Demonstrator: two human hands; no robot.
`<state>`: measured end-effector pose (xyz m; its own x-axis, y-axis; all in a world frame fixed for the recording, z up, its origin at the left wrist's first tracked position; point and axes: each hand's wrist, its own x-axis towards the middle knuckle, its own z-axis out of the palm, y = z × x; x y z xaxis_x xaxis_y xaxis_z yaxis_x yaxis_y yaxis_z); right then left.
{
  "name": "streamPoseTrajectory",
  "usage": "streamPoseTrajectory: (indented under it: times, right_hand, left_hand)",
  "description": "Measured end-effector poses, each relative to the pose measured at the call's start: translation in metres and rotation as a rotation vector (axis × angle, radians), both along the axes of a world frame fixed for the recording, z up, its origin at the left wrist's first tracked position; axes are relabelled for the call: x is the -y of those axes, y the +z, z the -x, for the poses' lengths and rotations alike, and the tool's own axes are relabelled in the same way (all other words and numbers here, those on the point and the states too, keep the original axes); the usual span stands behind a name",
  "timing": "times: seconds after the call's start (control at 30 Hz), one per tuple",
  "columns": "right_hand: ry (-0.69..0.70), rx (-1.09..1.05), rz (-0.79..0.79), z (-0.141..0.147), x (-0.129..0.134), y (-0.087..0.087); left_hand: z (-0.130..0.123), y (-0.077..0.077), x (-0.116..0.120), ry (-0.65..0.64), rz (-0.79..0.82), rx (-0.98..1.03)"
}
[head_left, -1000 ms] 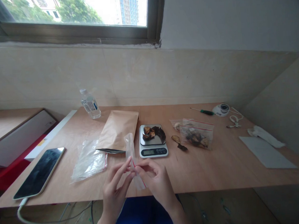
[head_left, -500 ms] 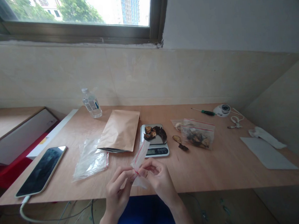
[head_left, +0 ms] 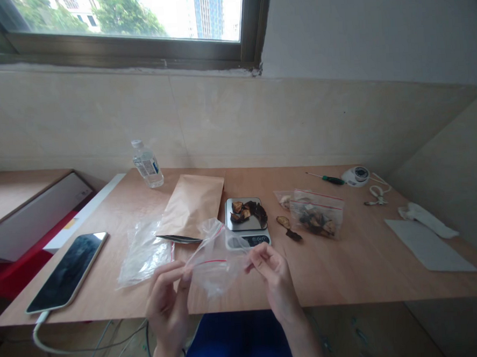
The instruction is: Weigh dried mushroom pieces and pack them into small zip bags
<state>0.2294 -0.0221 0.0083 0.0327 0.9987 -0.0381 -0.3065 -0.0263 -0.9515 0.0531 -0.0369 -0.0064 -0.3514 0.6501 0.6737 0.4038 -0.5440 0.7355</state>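
Hands grasping: the left hand (head_left: 165, 307) and right hand (head_left: 275, 281) each pinch one side of a clear zip bag (head_left: 215, 266) between thumb and fingers. The bag, with red-striped closure strips and no visible contents, hangs taut between them above the table's front edge, partly overlapping the scale. Beneath lies a wooden table (head_left: 349, 268) bearing, left to right, a smartphone (head_left: 66, 272), a crumpled plastic bag (head_left: 144, 254), a kraft paper pouch (head_left: 191, 205) and a digital kitchen scale (head_left: 243, 201) holding dark dried slices (head_left: 242, 211). Further right lies a filled zip bag (head_left: 316, 215). Behind stand a plastic water bottle (head_left: 147, 165) and a green-handled screwdriver (head_left: 327, 179). The bottle's label and the scale's display are too small to read.
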Motion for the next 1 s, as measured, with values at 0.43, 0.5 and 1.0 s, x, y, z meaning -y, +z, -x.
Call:
streamPoseTrajectory:
  times: [0.43, 0.5, 1.0]
  right_hand:
    - [-0.436, 1.063, -0.311, -0.052, -0.092, -0.044]
    - [-0.433, 1.22, -0.297, -0.058, -0.106, -0.054]
    - [-0.244, 0.868, -0.363, -0.033, -0.075, 0.03]
  left_hand:
    - [-0.025, 0.011, -0.044, -0.035, 0.237, -0.063]
    - [-0.031, 0.01, -0.048, -0.045, 0.235, -0.046]
    - [-0.046, -0.003, -0.046, -0.171, 0.31, -0.012]
